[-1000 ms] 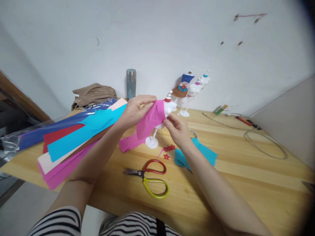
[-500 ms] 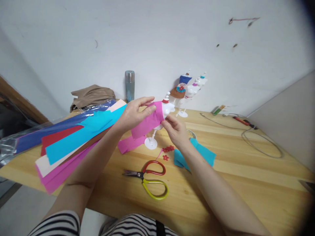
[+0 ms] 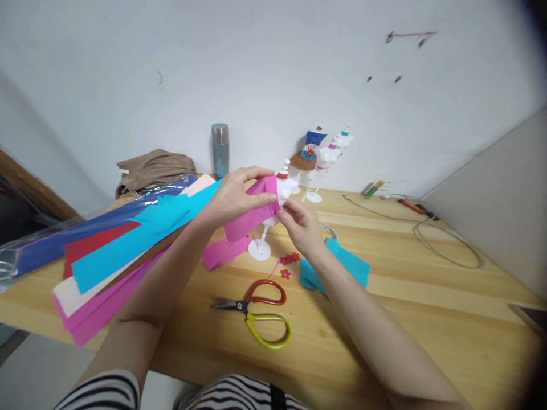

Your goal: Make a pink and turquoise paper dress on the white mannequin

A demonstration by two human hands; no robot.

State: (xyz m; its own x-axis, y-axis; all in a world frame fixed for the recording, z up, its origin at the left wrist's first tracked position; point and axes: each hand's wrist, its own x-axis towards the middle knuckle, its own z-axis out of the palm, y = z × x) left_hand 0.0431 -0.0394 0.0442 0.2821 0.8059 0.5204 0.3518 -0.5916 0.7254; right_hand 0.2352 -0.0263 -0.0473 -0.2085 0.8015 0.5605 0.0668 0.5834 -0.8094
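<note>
A small white dress form (image 3: 288,192) with a red band at its neck stands on a round white base (image 3: 259,249). Against its side lies a pink strip of fabric (image 3: 245,222). My left hand (image 3: 233,196) holds this strip from the left, thumb on its face near the edge by the form, fingers over the top. At the strip's lower corner, my right hand (image 3: 301,225) pinches the pink fabric close to the form; its fingertips are partly hidden. Below lie scissors (image 3: 240,306) with one red and one yellow handle, and small red flower cutouts (image 3: 285,274).
Coloured fabric strips (image 3: 106,256) lie under my left forearm. Folded blue fabric (image 3: 348,265) is beside my right forearm. Several dressed forms (image 3: 316,138) stand by the wall, with a thermos (image 3: 220,151), a brown cloth (image 3: 156,171) and a cable (image 3: 444,245) around.
My left thumb has slid right and slightly down, nearer the strip's edge at the dress form. My right hand keeps its pinch. The whole view has shifted slightly.
</note>
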